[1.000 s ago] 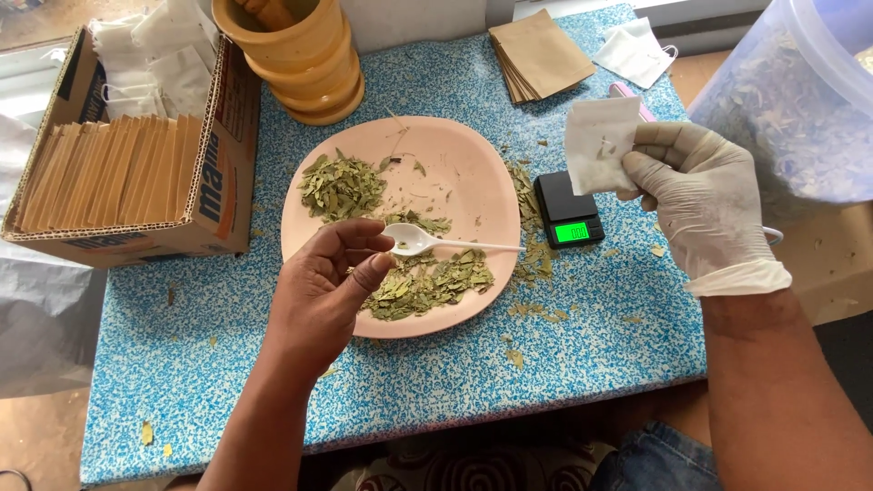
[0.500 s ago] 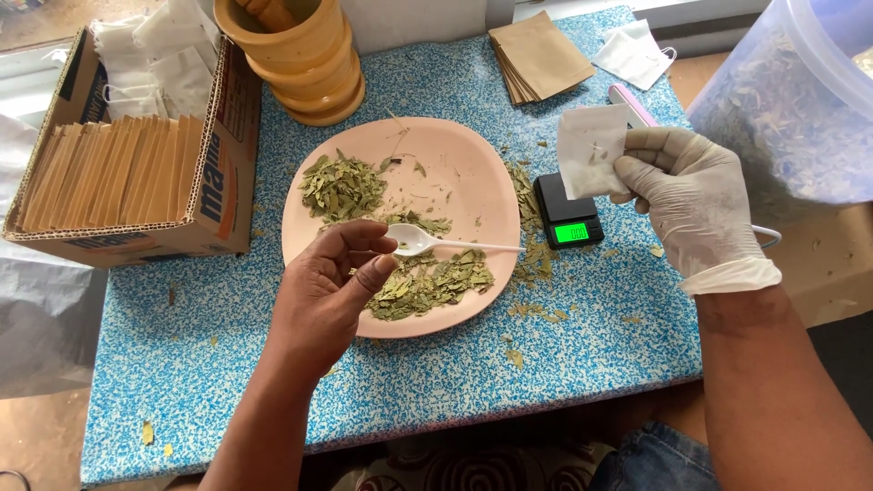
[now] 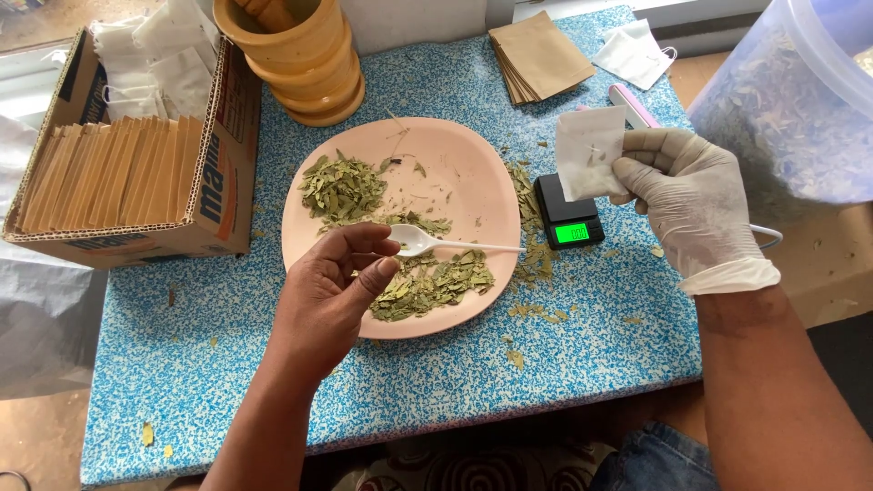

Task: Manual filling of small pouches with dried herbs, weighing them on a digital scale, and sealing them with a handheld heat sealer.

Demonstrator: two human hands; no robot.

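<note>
Filling a small white paper sachet (image 3: 589, 151) with dried green leaf pieces (image 3: 433, 284).

The gloved right hand (image 3: 693, 202) pinches the sachet just above the small black pocket scale (image 3: 567, 211), right of the round pink plate (image 3: 473, 173). Over the plate, the bare left hand (image 3: 329, 295) grips a white plastic spoon (image 3: 447, 243). Next, I'd judge: a steady scoop into the sachet.

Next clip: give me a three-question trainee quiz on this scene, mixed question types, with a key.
1. True or false: the left hand wears a glove.
2. The right hand holds: A) a brown envelope, B) a small white sachet, C) a lid.
3. Fill in: the white spoon lies over the pink ____ of dried leaves.

Key:
1. False, it is bare.
2. B.
3. Plate.
</note>
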